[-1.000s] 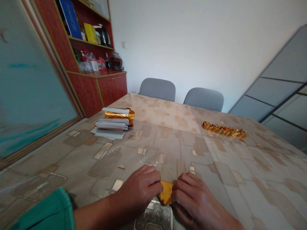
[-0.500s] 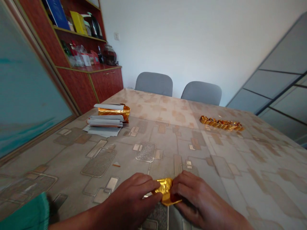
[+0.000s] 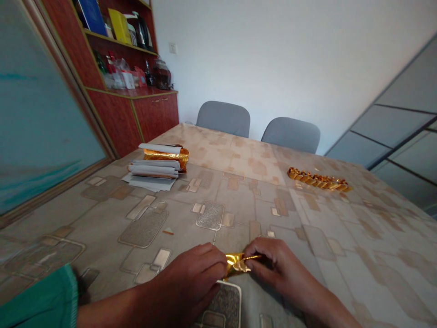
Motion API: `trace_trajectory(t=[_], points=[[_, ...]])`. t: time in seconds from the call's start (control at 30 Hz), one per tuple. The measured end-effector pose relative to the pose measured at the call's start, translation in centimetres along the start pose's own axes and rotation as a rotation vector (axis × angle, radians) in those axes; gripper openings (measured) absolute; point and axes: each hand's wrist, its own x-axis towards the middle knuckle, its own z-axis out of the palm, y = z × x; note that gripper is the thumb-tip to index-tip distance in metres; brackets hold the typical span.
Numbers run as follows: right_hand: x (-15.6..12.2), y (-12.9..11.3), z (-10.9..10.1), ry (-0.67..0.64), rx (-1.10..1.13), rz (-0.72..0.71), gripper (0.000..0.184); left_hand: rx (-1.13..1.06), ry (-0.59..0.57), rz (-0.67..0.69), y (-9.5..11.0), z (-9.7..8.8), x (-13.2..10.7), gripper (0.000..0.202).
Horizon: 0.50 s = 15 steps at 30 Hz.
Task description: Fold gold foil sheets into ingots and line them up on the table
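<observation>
The left hand (image 3: pixel 191 280) and right hand (image 3: pixel 276 259) pinch a crumpled gold foil strip (image 3: pixel 237 265) together above the worktop (image 3: pixel 102 228).

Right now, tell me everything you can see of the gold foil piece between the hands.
The gold foil is a small, crumpled strip with a shiny, metallic gold face, creased into uneven folds, with a thin pointed end running right. The left hand and right hand pinch it from either side, their fingers hiding its ends. It sits over the patterned tablecloth; whether it touches the cloth cannot be told.
</observation>
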Motion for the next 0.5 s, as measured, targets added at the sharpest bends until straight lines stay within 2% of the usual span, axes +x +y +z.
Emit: trace_trajectory(t=[0.2,0.37,0.5], points=[[0.4,0.0,0.5,0.075,-0.162,0.009,0.012,-0.002,-0.053,-0.075,0.2,-0.2,-0.2,0.029],[0.3,0.6,1.0,0.102,-0.211,-0.007,0.011,-0.01,-0.029,-0.035,0.6,-0.7,0.1,0.036],[0.2,1.0,1.4,0.136,-0.243,-0.02,0.011,0.075,-0.026,0.042,0.8,-0.3,0.1,0.043]])
